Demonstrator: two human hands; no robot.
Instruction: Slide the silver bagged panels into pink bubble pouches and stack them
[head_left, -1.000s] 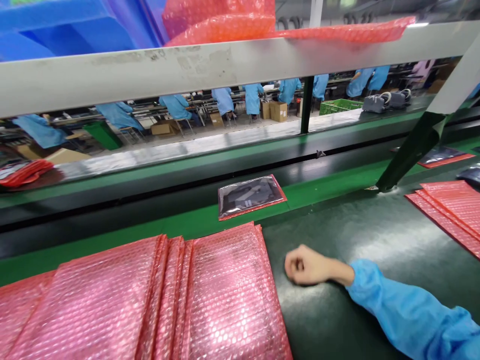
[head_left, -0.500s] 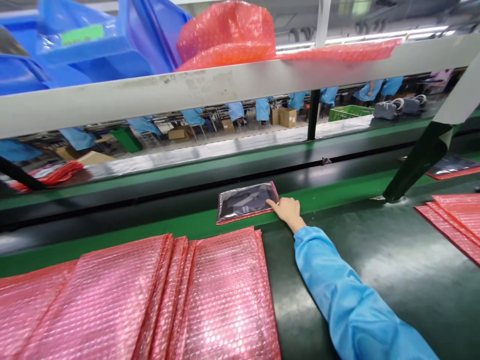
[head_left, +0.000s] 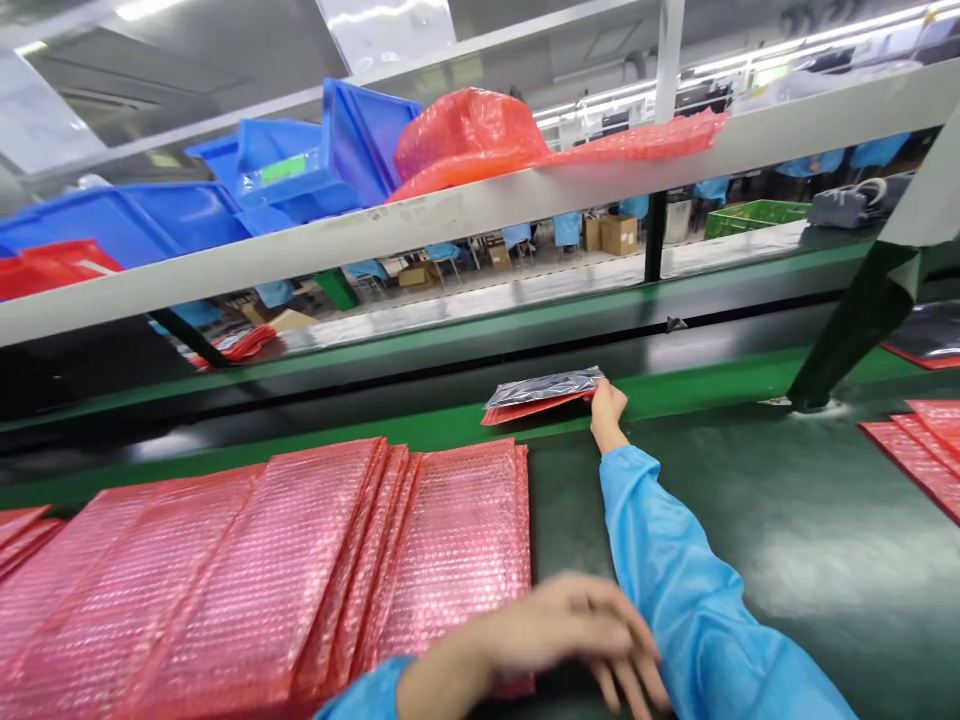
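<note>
Dark-grey film-sleeved pack [head_left: 544, 385] pinched by its right end in my right hand [head_left: 608, 406], over the green strip [head_left: 690, 390].
Red backing [head_left: 529, 409] gapes beneath; best to clamp both layers together, tilt little. Left hand [head_left: 562, 630] empty, fingers loosely spread near the pink bubble-wrap pouches [head_left: 461, 530]; should support the free end.
</note>
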